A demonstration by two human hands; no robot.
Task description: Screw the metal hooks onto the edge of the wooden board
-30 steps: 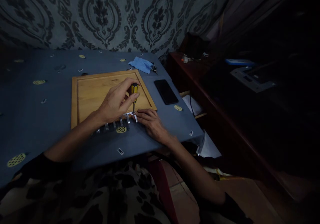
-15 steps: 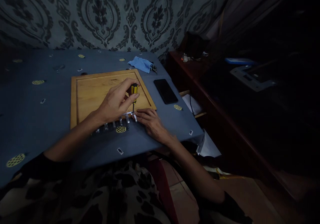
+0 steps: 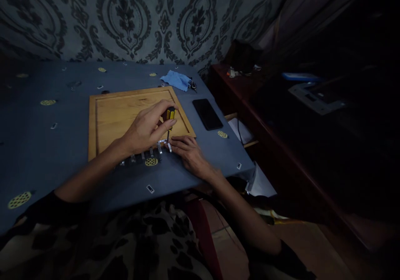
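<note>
My left hand (image 3: 146, 126) is wrapped around the yellow and black handle of a screwdriver (image 3: 171, 114). The screwdriver stands nearly upright, its tip down at the near edge of a framed wooden board (image 3: 117, 115), by the right end of a metal hook rail (image 3: 160, 147). Several shiny hooks hang from that rail over the board's near edge, some partly in shadow. My right hand (image 3: 191, 157) is closed at the rail's right end, fingertips on top and thumb low beside the last hook. Any screw under the tip is too small to make out.
A black phone (image 3: 207, 114) lies right of the board on the blue patterned tablecloth (image 3: 68, 142). Behind it are a blue cloth (image 3: 176, 80) and a small dark object with a ring. A partly open drawer (image 3: 241, 130) sits beyond the table's right edge.
The screwdriver handle and my left fingers have shifted slightly to the right, and the screwdriver leans a little more. My right hand stays at the rail.
</note>
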